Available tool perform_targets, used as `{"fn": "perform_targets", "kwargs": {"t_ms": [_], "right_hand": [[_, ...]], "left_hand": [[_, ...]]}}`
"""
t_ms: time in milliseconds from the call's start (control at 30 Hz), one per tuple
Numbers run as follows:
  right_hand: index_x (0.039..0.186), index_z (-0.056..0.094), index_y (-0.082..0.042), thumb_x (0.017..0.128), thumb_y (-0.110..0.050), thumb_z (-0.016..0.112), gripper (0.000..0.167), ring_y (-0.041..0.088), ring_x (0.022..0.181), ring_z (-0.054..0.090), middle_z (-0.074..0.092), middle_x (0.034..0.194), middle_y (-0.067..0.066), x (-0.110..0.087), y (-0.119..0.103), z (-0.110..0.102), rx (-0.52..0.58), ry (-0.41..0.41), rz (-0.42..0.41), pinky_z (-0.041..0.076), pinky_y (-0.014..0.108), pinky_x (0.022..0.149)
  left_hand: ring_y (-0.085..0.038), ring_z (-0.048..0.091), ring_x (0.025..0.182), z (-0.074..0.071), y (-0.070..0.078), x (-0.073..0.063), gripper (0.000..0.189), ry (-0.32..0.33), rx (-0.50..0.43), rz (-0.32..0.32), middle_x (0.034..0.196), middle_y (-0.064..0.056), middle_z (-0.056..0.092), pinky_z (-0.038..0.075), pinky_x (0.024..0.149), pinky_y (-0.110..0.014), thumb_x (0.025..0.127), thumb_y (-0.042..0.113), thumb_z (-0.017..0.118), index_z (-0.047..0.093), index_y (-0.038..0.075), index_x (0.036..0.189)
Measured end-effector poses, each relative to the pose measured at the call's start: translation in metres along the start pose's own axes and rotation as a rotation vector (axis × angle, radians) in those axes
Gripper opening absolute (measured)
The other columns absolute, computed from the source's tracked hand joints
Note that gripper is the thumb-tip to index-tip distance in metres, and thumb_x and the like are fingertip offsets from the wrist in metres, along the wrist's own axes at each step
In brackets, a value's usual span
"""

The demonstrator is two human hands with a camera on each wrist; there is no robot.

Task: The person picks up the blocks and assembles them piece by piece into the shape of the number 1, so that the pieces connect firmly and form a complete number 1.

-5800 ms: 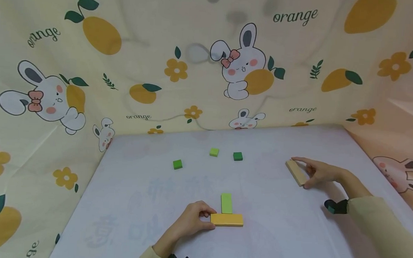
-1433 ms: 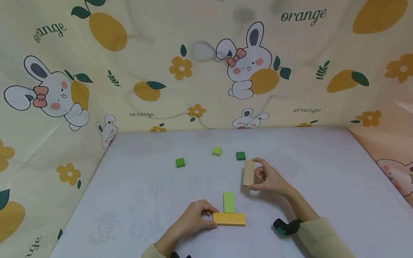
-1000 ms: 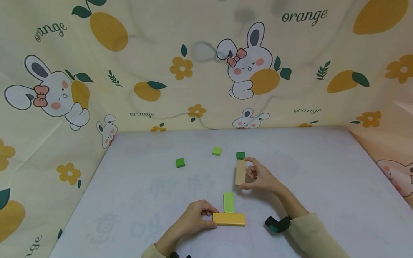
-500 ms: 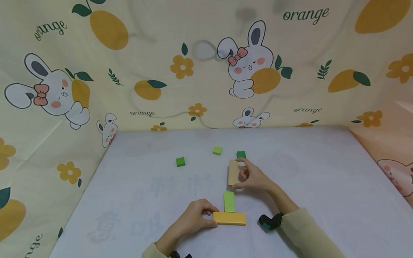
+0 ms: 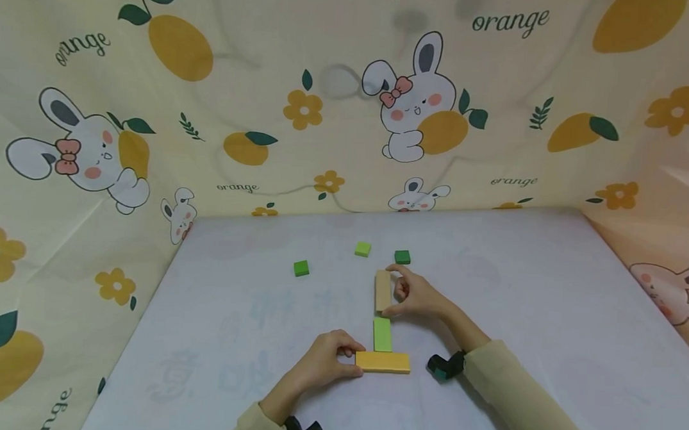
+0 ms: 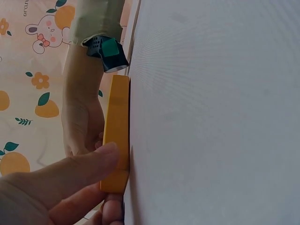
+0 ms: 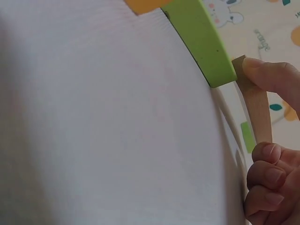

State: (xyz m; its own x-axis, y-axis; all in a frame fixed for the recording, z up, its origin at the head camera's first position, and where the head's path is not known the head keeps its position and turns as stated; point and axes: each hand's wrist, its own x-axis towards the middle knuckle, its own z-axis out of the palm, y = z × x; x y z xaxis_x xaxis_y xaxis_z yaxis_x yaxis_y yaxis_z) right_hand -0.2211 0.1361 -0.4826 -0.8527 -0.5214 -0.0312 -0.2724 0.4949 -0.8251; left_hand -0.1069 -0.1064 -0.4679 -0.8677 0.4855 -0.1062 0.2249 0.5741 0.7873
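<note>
At the near middle of the table, my left hand (image 5: 328, 360) pinches the left end of a yellow-orange block (image 5: 382, 362) between thumb and fingers. A light green block (image 5: 382, 335) lies lengthwise behind it, forming an upside-down T. My right hand (image 5: 423, 295) holds a plain wooden block (image 5: 383, 292) by its two ends, thumb at the near end and index finger at the far end. The wooden block lines up behind the green block (image 7: 201, 42). In the right wrist view its near end (image 7: 253, 98) is close to the green one; whether they touch I cannot tell.
Three small green blocks lie farther back: a mid-green one (image 5: 301, 268) at left, a lime one (image 5: 363, 249) in the middle and a dark green one (image 5: 402, 256) just beyond my right hand. A printed cloth (image 5: 257, 108) hangs around the white table (image 5: 521, 261).
My right hand has carried the wooden block from the far right of the table leftward, then slightly nearer, to behind the light green block. The left hand has stayed on the yellow-orange block.
</note>
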Motion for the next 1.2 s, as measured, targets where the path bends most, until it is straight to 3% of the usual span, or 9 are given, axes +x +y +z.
{"fn": "perform_targets", "kwargs": {"t_ms": [667, 1200], "right_hand": [[0.137, 0.044, -0.007, 0.068, -0.036, 0.086, 0.086, 0.008, 0.064, 0.040, 0.045, 0.069, -0.004, -0.0018, -0.0062, 0.0027, -0.109, -0.040, 0.066, 0.033, 0.022, 0.063], [0.137, 0.042, -0.004, 0.075, -0.029, 0.081, 0.077, 0.009, 0.064, 0.041, 0.045, 0.069, -0.004, 0.0018, -0.0018, -0.0036, -0.043, -0.105, 0.079, 0.034, 0.021, 0.062]], "left_hand": [[-0.005, 0.051, 0.081, -0.0003, 0.0016, -0.0012, 0.031, -0.010, -0.013, -0.025, 0.091, -0.004, 0.065, 0.046, 0.072, -0.017, 0.075, 0.013, 0.081, 0.073, 0.003, 0.103], [-0.004, 0.051, 0.081, -0.0005, 0.0023, -0.0002, 0.030, -0.009, 0.002, -0.019, 0.092, -0.005, 0.066, 0.046, 0.073, -0.017, 0.075, 0.013, 0.081, 0.073, 0.003, 0.103]]}}
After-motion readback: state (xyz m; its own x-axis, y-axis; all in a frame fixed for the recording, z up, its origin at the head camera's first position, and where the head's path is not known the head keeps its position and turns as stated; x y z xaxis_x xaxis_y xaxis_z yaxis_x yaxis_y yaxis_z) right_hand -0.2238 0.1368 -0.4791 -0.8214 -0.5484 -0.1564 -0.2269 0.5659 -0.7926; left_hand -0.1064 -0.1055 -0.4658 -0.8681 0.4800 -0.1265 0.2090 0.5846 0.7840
